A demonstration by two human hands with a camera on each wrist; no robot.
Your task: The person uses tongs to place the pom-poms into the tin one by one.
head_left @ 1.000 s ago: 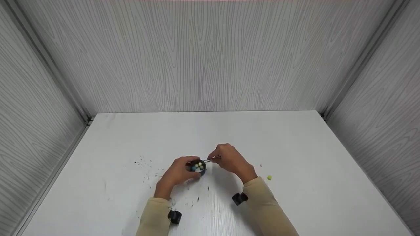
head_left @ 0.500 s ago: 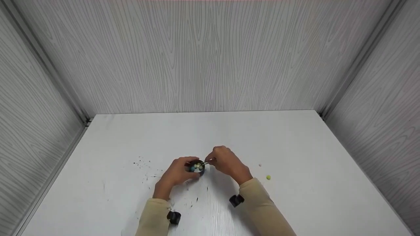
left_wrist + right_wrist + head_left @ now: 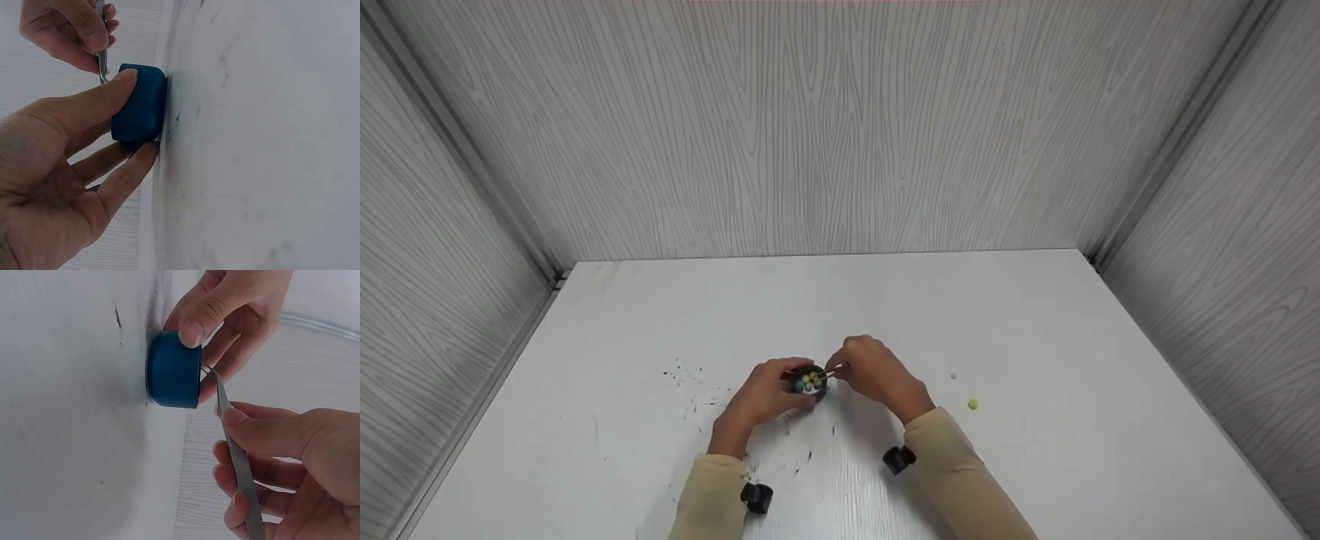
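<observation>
A small blue cup (image 3: pixel 173 377) stands on the white table with several little balls (image 3: pixel 808 381) inside, blue, pale and yellowish. My left hand (image 3: pixel 765 391) grips the cup, thumb on the near side and fingers round the far side. Between thumb and fingers, my right hand (image 3: pixel 877 373) pinches metal tweezers (image 3: pixel 241 467) with a bent tip. The tweezers' tips reach over the cup's rim into it. The cup's wall hides those tips in both wrist views. Whether they hold a ball I cannot tell.
On the white table (image 3: pixel 1035 322), a yellow-green ball (image 3: pixel 973 404) and a tiny pale pink ball (image 3: pixel 953 376) lie right of my right forearm. Dark specks and smudges mark the tabletop around my left arm. Grey wood-patterned panels (image 3: pixel 825 127) enclose the back and sides.
My right hand has moved slightly left and down, bringing the tweezers' tips from the cup's rim farther into the cup. My left hand keeps its grip on the cup.
</observation>
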